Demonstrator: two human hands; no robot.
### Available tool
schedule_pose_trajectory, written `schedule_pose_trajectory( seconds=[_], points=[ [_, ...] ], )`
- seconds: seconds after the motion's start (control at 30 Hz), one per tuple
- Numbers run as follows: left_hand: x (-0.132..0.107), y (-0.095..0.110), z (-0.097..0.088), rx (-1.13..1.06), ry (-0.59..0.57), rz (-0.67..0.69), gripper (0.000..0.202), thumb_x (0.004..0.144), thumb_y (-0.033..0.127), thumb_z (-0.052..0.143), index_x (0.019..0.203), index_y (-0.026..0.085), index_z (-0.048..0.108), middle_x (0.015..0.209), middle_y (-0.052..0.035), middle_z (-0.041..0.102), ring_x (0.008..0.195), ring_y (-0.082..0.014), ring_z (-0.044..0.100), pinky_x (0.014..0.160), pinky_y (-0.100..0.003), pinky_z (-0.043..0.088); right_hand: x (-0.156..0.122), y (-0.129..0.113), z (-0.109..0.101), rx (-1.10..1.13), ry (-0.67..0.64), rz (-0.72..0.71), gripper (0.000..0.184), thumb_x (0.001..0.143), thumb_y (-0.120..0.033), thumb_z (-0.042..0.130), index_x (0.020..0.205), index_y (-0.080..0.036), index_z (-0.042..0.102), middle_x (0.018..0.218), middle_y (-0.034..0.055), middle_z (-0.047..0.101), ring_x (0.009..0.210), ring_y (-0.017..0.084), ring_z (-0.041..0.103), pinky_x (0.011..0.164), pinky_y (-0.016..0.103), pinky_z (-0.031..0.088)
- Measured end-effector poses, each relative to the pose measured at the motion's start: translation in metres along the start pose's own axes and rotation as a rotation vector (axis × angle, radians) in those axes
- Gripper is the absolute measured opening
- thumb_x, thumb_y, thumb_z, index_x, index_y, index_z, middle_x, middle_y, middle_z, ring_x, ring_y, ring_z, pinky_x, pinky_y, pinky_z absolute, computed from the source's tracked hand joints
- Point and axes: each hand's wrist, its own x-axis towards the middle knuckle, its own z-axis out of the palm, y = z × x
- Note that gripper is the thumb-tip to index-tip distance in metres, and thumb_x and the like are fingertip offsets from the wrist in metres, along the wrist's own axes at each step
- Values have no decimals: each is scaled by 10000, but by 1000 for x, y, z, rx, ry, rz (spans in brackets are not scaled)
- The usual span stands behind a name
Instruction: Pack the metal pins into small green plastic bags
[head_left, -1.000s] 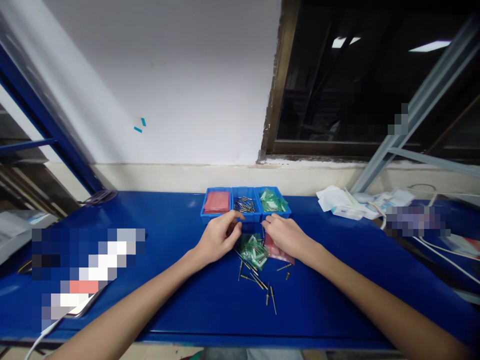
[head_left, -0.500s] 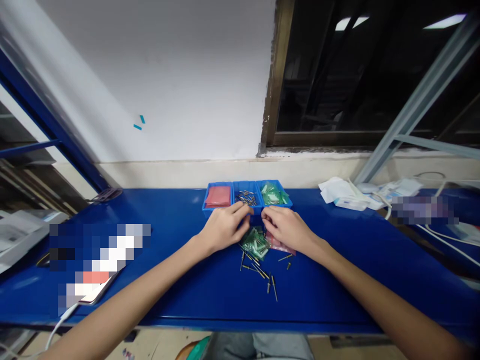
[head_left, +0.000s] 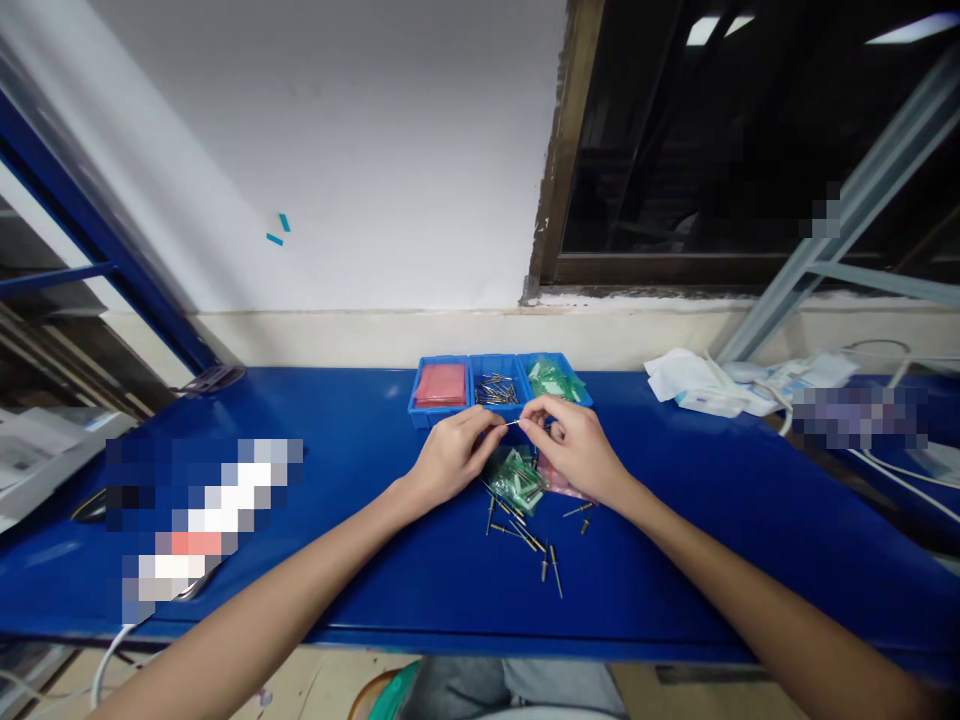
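Observation:
Between my two hands a thin metal blind rivet (head_left: pixel 513 423) lies level, just in front of the blue bins. My left hand (head_left: pixel 454 455) pinches its left end, and the fingertips of my right hand (head_left: pixel 568 440) close on its right end. Below them on the table is a clear green bag (head_left: pixel 517 482) with white and metal pieces in or on it. A pink bag (head_left: pixel 559 478) lies partly hidden beneath my right hand. Several loose blind rivets (head_left: pixel 530 537) are scattered toward the table's front edge.
Three joined blue bins stand behind my hands: pink bags (head_left: pixel 441 384) at left, rivets (head_left: pixel 496 388) in the middle, green bags (head_left: pixel 553 378) at right. White papers and packets (head_left: pixel 697 382) and cables lie right; a blurred device with a white cable (head_left: pixel 109 655) lies left.
My hands have drawn slightly apart, and the rivet between their fingertips now shows. The whole view has shifted a little; the bags and loose rivets appear to lie as before.

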Motion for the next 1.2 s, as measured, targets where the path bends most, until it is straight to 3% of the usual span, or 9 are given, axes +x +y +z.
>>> schedule_pose_trajectory(
  seconds=[0.13,0.3,0.43,0.6,0.7,0.87,1.03,1.13,1.2],
  points=[
    [-1,-2,2,-30,51,-27,155,1010,258,499,1021,166,625,857,-34,673,738,-142,612,707,-271,493,-4,4,3,-123,-64,-56,112,940,-233,560,853,-190,616,774,4,629,704,140,567,701,263,440],
    [-5,1,4,10,83,-19,275,991,222,526,1262,173,530,922,-32,686,725,-124,627,697,-248,526,-6,4,10,-105,-83,16,153,925,-245,561,791,-187,607,671,-21,603,600,120,526,612,237,401],
    [-6,3,3,77,5,112,212,1001,176,467,1173,184,591,1066,-75,674,943,-161,655,797,-272,545,-7,3,13,-9,-64,72,222,926,-292,546,738,-186,596,604,-34,541,567,118,497,559,231,376],
    [-6,4,2,98,8,120,138,992,223,520,1069,169,621,997,-58,686,831,-141,650,732,-255,544,-9,0,13,39,-92,89,238,923,-296,544,719,-186,594,568,-42,508,538,114,482,517,222,355],
    [-7,2,3,100,21,118,136,991,237,525,1038,162,627,952,-58,684,783,-134,637,699,-251,535,-8,0,11,42,-80,83,264,949,-325,527,741,-183,608,616,-27,558,575,119,524,553,225,403],
    [-5,6,3,-1,68,90,131,982,243,560,1040,162,646,909,-44,683,780,-127,630,711,-254,525,-6,9,10,60,-73,77,148,932,-274,550,957,-183,665,831,23,687,762,152,625,672,250,479],
    [0,14,2,-123,129,4,124,961,280,610,962,174,675,850,-31,671,749,-127,612,648,-238,497,-7,12,13,57,-151,71,199,918,-307,565,789,-173,637,745,1,624,703,137,553,592,223,430],
    [0,11,3,-144,169,-55,184,960,275,609,1108,166,629,827,-17,641,652,-103,567,567,-210,465,-8,8,14,81,-147,91,216,922,-308,552,768,-174,624,680,-18,578,631,118,507,548,209,387],
    [-2,7,3,-106,165,-21,248,978,246,574,1214,168,581,882,-28,642,683,-104,580,610,-215,492,-9,5,14,76,-133,101,209,920,-291,548,762,-178,625,645,-28,556,583,107,480,518,204,352]
  ],
)
